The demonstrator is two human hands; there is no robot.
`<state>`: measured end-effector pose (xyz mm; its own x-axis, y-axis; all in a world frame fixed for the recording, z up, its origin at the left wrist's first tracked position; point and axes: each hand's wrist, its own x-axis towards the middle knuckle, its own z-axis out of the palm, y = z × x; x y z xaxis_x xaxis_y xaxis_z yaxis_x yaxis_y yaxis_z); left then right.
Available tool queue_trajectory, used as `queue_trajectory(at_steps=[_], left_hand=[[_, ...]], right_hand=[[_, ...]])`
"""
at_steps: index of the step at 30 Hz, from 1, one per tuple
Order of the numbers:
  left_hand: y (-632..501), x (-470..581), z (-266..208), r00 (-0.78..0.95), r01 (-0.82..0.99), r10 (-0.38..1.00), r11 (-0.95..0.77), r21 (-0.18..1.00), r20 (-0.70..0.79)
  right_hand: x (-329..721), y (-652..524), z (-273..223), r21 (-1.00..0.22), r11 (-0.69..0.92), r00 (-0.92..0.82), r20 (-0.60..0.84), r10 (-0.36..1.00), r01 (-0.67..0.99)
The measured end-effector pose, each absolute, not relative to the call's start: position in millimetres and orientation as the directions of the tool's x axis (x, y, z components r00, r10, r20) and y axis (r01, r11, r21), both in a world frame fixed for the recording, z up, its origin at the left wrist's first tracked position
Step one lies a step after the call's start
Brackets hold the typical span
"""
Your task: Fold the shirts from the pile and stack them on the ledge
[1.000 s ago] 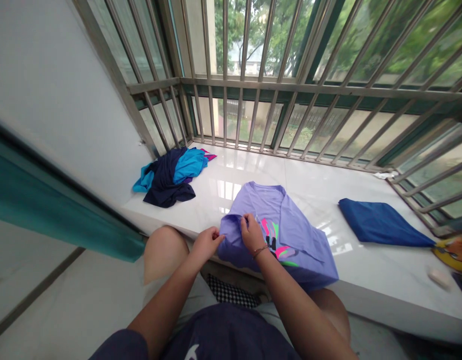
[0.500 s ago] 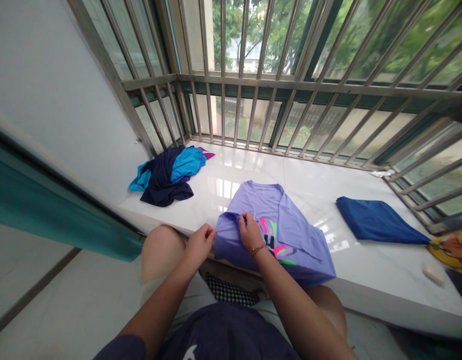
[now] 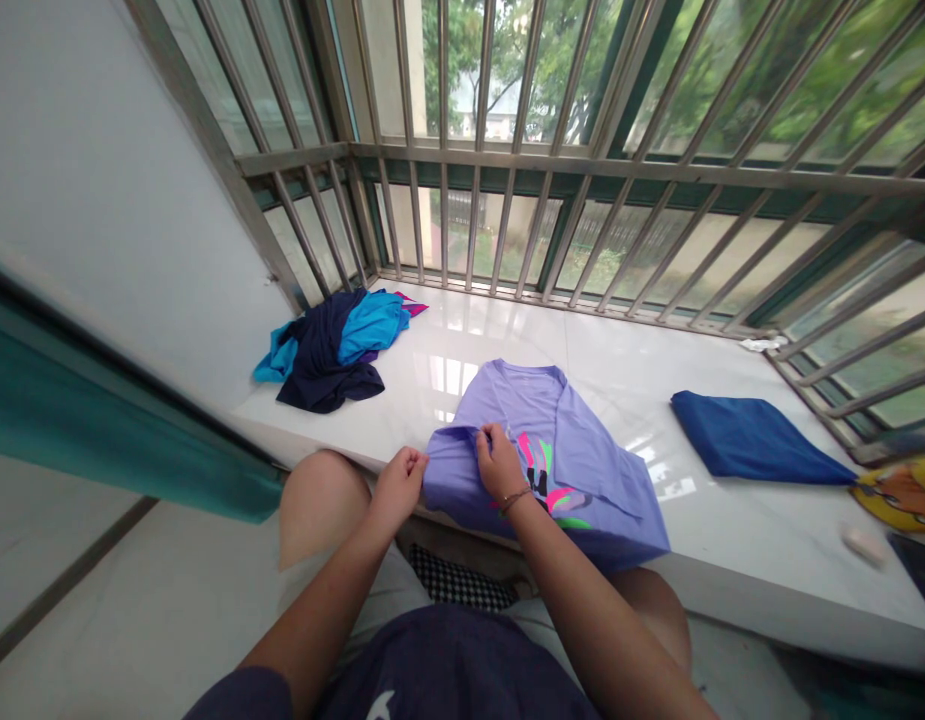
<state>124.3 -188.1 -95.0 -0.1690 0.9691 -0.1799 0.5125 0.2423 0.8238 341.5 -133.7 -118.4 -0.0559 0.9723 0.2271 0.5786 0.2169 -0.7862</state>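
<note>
A lavender T-shirt (image 3: 604, 450) with a bright pink, green and black print lies spread on the white ledge, its neckline toward the window and its lower edge hanging over the front. My left hand (image 3: 402, 482) pinches the shirt at its left edge, fingers closed. On the shirt's left part, my right hand (image 3: 499, 465) is closed on a raised fold of the cloth; its fingertips are partly hidden. One sleeve is laid over the shirt's right side.
On the white ledge (image 3: 619, 350), a heap of navy and light-blue clothes (image 3: 319, 355) lies at the left. At the right are a folded blue cloth (image 3: 754, 440), a yellow cartoon-printed item (image 3: 901, 497) and a small pale object (image 3: 865, 546). Metal bars (image 3: 477, 230) line the window.
My left hand has drawn very slightly left with the shirt's edge. Otherwise the view has only shifted a little; my right hand keeps its place on the shirt.
</note>
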Motion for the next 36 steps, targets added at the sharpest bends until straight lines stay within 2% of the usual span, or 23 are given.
queue_trajectory(at_steps=[4,7,11,14,18,21,24,26,29,32,36], left_hand=[[-189.7,122.2,-95.6,-0.157,0.555,0.976,0.212,0.804,-0.149],[-190.6,119.1,-99.7,-0.101,0.505,0.975,0.223,0.834,-0.199],[-189.8,111.0,-107.2,0.081,0.428,0.943,0.260,0.865,-0.323],[-190.8,103.9,-109.3,0.217,0.476,0.909,0.218,0.852,-0.354],[-197.3,98.7,-111.0,0.193,0.515,0.936,0.158,0.842,-0.294],[-203.8,98.9,-118.7,0.211,0.424,0.945,0.144,0.894,-0.252],[-208.0,99.9,-130.1,0.214,0.372,0.933,0.196,0.907,-0.289],[-208.7,98.6,-134.4,0.174,0.428,0.921,0.248,0.869,-0.348],[-207.4,92.5,-129.3,0.040,0.616,0.903,0.314,0.722,-0.427],[-204.1,87.2,-111.2,-0.082,0.769,0.943,0.265,0.582,-0.321],[-189.8,98.5,-87.4,-0.093,0.794,0.994,0.113,0.598,-0.065]], right_hand=[[341.7,-134.0,-118.2,-0.787,0.212,-0.055,0.222,0.973,0.579],[341.5,-134.4,-117.4,-0.789,0.207,-0.055,0.216,0.975,0.578],[341.1,-134.5,-116.2,-0.796,0.201,-0.053,0.208,0.977,0.572],[340.9,-134.3,-115.9,-0.800,0.200,-0.054,0.206,0.977,0.565],[340.8,-134.3,-115.8,-0.802,0.201,-0.057,0.205,0.977,0.563],[340.7,-134.8,-115.2,-0.800,0.199,-0.055,0.204,0.977,0.567],[340.5,-135.3,-114.3,-0.797,0.202,-0.057,0.207,0.977,0.570],[340.2,-135.5,-113.8,-0.795,0.209,-0.061,0.212,0.975,0.569],[339.8,-135.7,-113.3,-0.791,0.218,-0.069,0.218,0.973,0.572],[339.7,-136.2,-112.4,-0.786,0.224,-0.072,0.224,0.972,0.576],[339.6,-137.0,-110.5,-0.785,0.245,-0.077,0.245,0.966,0.570]])
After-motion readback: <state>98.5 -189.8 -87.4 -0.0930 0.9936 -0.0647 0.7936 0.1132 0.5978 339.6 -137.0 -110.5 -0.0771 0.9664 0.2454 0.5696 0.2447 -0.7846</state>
